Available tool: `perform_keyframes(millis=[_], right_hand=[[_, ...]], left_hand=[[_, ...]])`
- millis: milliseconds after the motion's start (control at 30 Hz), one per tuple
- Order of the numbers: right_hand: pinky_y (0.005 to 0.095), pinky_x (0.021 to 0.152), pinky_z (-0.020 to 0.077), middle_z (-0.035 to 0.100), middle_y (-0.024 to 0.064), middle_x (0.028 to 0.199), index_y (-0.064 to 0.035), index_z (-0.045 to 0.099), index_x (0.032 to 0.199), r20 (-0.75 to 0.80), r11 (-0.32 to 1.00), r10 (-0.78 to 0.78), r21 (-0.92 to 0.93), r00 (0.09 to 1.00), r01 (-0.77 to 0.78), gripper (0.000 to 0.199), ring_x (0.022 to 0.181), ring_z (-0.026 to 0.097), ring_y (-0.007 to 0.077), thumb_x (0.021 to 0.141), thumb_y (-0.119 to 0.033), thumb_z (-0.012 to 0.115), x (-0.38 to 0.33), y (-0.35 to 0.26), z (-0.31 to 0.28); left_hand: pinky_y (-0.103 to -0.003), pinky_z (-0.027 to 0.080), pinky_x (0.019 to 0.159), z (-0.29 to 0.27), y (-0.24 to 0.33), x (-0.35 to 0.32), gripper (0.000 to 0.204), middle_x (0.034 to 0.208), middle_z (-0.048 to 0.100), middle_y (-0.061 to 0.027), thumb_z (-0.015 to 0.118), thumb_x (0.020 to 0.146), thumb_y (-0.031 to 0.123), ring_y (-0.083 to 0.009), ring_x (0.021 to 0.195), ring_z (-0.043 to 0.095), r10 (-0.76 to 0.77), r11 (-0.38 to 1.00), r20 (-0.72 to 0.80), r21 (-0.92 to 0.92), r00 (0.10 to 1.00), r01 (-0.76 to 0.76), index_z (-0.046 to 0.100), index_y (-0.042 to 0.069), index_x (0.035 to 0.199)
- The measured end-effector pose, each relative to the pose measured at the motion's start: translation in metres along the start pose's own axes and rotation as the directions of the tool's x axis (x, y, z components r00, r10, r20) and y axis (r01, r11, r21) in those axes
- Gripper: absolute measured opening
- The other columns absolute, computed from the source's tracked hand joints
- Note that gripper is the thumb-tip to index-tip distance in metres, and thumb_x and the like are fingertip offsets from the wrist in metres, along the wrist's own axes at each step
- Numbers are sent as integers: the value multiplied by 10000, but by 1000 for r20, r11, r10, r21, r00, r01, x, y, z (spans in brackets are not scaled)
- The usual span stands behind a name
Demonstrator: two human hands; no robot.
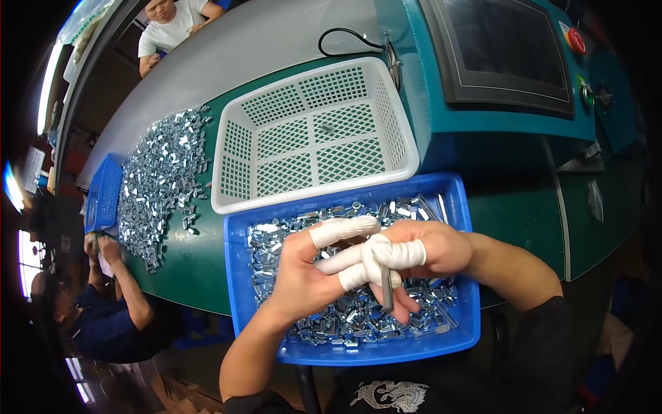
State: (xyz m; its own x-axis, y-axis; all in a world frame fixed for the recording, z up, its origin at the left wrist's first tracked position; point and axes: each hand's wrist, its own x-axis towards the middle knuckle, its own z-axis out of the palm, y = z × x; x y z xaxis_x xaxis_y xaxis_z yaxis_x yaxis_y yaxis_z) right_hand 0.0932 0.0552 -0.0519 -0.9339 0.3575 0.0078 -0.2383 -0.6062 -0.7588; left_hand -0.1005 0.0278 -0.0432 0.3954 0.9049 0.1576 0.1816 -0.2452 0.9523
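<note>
While the right hand (436, 250) pinches a slim metal bar (387, 293) over the blue bin (238, 290), fingers of the left hand (307, 279) meet there; their grip I cannot tell. This seems close handling; the next move calls for steadiness.

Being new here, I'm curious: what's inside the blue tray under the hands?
Shiny metal pieces lie in the blue tray. The left hand and right hand block part of it; what lies there is hidden.

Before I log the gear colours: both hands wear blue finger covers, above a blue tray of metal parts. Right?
The finger covers are white, not blue, as the head view shows; left hand and right hand both wear them, above the blue tray of metal parts.
</note>
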Motion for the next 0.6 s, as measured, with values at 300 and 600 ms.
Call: perform_keyframes(millis=[300, 600], right_hand=[[311, 628, 522, 621, 247, 841, 76, 512, 1102, 4, 996, -78, -32, 997, 78, 504, 705, 639, 272, 975, -368, 312, 0, 1, -2], [340, 669, 516, 632, 253, 878, 17, 534, 943, 14, 997, 1, -83, 1000, 0, 388, 762, 642, 276, 973, -323, 349, 1, 3, 1]], left_hand=[[-261, 529, 676, -8, 1, -5, 213, 884, 676, -145, 708, 714, 3, -204, 775, 672, 202, 956, -114, 239, 973, -171, 675, -11, 924], [-322, 500, 799, -7, 6, -5, 345, 997, 644, -135, 735, 688, 54, -239, 924, 633, 207, 955, 69, 201, 976, -217, 639, -4, 1014]])
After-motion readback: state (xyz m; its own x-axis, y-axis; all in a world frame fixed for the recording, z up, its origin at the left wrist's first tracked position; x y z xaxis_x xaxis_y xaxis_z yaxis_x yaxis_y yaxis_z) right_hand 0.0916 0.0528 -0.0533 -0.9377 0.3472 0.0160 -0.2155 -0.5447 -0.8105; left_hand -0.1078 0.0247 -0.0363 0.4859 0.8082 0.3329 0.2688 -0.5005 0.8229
